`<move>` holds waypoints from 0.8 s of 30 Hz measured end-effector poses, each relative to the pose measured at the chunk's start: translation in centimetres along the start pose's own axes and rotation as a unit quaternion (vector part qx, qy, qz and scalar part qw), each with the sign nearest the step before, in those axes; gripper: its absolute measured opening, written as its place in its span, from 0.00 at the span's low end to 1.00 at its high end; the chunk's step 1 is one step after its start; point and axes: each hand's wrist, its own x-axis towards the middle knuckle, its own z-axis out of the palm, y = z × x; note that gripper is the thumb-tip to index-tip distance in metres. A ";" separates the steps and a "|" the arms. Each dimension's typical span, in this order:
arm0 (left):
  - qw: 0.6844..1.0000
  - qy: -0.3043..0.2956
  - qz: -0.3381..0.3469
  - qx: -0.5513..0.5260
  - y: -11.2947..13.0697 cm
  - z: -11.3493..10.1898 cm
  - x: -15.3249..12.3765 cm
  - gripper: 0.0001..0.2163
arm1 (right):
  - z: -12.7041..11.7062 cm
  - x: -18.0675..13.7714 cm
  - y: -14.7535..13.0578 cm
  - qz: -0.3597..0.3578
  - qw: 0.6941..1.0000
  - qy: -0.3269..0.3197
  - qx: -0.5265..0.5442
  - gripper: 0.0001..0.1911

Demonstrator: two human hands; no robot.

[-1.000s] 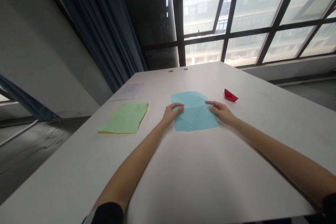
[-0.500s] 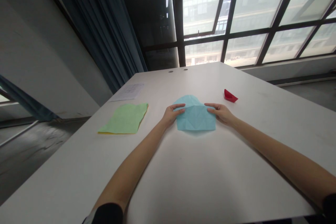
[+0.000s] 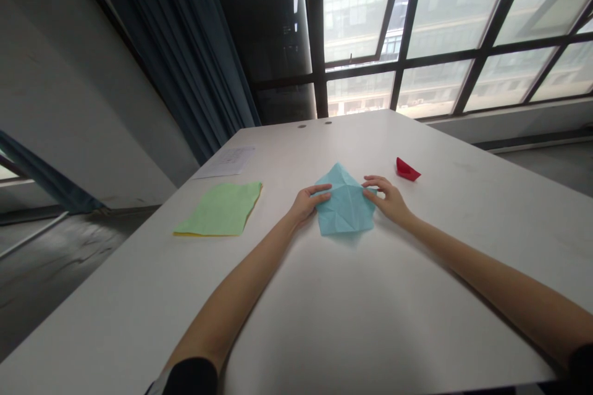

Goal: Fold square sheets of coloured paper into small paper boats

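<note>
A sheet of light blue paper (image 3: 347, 210) with crossing crease lines is raised over the white table, its top corner pointing away from me. My left hand (image 3: 306, 202) pinches its left edge, thumb on the near side. At the right corner of the sheet is my right hand (image 3: 390, 199), fingers bent and thumb lying over the paper; its hold looks looser, and part of the corner is hidden by the fingers.
Left of my hands lies a stack of green paper (image 3: 221, 210) with a yellow edge below. Behind it is a printed white sheet (image 3: 227, 162). A small folded red paper boat (image 3: 407, 169) sits to the right on the white table (image 3: 301, 321). Windows stand beyond.
The blue paper has tilted and opened out, its rounded top now a pointed corner and its creases plainer. My right hand's fingers have bent and shifted at the right edge; my left hand barely moved.
</note>
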 end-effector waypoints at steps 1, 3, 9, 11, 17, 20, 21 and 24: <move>1.000 0.000 0.002 -0.001 0.0 0.1 0.0 0.18 | 0.0 -0.1 -0.4 -0.022 1.000 -0.003 -0.011 0.13; 1.000 -0.001 0.005 -0.003 0.0 0.2 -0.1 0.18 | 0.2 -0.4 -1.2 -0.056 0.998 -0.011 -0.027 0.16; 1.000 -0.008 -0.002 -0.009 0.0 0.8 -0.5 0.18 | 0.9 -1.0 -2.3 -0.088 0.995 -0.025 -0.036 0.19; 1.000 -0.013 -0.002 -0.008 -0.1 0.9 -0.5 0.18 | 1.1 -1.1 -2.2 -0.080 0.996 -0.018 -0.029 0.20; 1.000 -0.020 -0.016 -0.004 -0.3 1.4 -0.7 0.18 | 1.4 -1.1 -1.9 -0.054 0.998 -0.015 -0.005 0.22; 0.999 -0.025 -0.028 -0.009 -0.4 1.8 -0.9 0.19 | 1.5 -1.1 -2.0 -0.052 0.998 -0.024 -0.003 0.21; 0.999 -0.025 -0.031 -0.012 -0.4 1.9 -1.0 0.20 | 1.6 -1.2 -2.0 -0.052 0.998 -0.029 -0.002 0.21; 0.999 -0.025 -0.036 -0.025 -0.3 2.2 -1.2 0.20 | 1.8 -1.3 -2.2 -0.062 0.996 -0.060 0.015 0.22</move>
